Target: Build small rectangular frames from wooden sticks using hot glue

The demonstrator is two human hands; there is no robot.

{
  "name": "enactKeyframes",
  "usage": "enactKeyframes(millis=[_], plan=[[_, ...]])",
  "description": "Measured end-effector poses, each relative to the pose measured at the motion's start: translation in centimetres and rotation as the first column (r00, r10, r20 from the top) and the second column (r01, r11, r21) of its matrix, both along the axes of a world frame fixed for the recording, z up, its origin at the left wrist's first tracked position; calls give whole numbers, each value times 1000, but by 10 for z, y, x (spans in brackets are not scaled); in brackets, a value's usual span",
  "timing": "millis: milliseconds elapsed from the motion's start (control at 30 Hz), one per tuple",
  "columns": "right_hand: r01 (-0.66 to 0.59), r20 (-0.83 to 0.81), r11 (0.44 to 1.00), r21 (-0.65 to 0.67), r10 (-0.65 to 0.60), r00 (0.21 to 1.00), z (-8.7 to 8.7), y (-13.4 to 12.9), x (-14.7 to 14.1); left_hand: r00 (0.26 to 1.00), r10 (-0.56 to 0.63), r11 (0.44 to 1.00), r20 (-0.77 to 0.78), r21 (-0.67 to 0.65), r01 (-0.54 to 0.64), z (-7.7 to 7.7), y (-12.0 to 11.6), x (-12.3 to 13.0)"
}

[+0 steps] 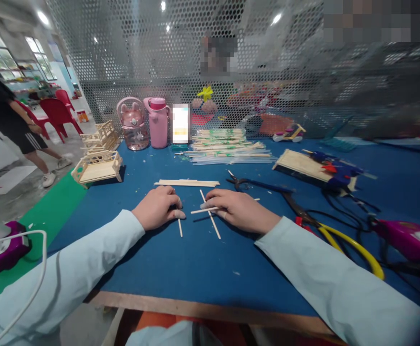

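Observation:
My left hand [161, 207] rests low on the blue table with its fingers closed on a thin wooden stick [180, 228], whose near end sticks out below the thumb. My right hand [236, 209] grips another thin stick [198, 211] lying roughly crosswise, one end pointing left. Beneath it, a loose stick [215, 228] slants across the table, partly covered by my right fingers. Beyond both hands lies a small row of flat wooden strips [187, 183].
Pliers [237, 181], yellow-handled scissors [334, 235] and a blue glue gun [334, 168] on a wooden panel lie right. Small wooden bed models [100, 168] stand left. Behind are bagged stick bundles [227, 144], a pink bottle [158, 124], a lit phone [180, 124] and perforated metal mesh [123, 53].

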State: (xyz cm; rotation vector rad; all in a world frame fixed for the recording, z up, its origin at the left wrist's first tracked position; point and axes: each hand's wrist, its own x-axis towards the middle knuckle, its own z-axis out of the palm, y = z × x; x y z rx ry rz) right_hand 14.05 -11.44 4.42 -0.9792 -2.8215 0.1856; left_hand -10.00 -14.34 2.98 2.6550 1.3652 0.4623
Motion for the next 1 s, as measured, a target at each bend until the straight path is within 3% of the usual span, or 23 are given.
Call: enactKeyframes(millis=[567, 1000], plan=[[9, -4, 1000, 28, -9, 1000, -2, 0, -1, 990, -61, 994, 129, -80, 72, 0, 1, -2], [33, 17, 998, 44, -34, 999, 0, -2, -2, 992, -35, 997, 125, -60, 43, -2, 1, -1]])
